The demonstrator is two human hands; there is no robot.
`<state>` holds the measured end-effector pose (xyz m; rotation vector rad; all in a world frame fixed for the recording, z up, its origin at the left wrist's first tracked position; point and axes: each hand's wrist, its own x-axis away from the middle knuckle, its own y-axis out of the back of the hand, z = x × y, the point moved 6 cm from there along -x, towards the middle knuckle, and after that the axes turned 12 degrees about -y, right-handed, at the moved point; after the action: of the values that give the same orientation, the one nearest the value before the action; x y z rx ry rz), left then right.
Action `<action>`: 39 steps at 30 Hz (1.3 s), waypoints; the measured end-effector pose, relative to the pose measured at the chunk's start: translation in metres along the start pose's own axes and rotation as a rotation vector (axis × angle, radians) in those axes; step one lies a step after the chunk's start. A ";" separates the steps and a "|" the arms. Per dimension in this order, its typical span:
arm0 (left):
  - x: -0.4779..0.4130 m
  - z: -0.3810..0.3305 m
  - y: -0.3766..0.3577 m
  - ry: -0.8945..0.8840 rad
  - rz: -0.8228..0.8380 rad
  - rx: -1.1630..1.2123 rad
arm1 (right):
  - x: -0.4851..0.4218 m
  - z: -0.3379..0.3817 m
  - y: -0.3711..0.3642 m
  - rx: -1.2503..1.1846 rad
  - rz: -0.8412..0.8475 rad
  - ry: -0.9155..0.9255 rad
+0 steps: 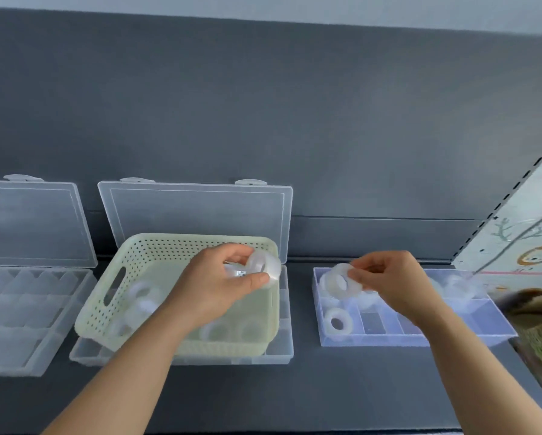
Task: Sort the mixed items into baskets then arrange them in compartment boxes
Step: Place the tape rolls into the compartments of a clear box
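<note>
Now the left hand (213, 287) pinches a clear tape roll (265, 265) with curled fingers, up over the back right corner of the pale green basket (90, 309). More rolls (140, 296) lie inside the basket. The basket sits on an open middle box (279, 354) on the dark desk (294, 397). The right hand (385, 281) pinches a second roll (337, 282) over the back left corner of the right box (373, 340). A third roll (337, 323) lies in that box's front left compartment. Another open box (18, 309) sits at the desk's left edge.
</note>
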<state>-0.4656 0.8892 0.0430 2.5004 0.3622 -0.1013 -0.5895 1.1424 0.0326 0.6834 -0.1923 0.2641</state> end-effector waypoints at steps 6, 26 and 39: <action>-0.001 -0.025 -0.047 0.032 0.015 -0.024 | -0.017 -0.040 -0.015 0.321 0.034 0.035; -0.018 -0.063 -0.149 -0.035 0.033 -0.110 | -0.034 -0.053 0.025 -0.140 0.339 0.068; -0.008 -0.029 -0.160 0.219 0.055 0.192 | -0.047 -0.077 0.002 0.540 0.298 0.237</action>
<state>-0.5183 1.0290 -0.0215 2.7178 0.3883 0.1685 -0.6280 1.1849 -0.0367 1.1512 0.0105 0.6945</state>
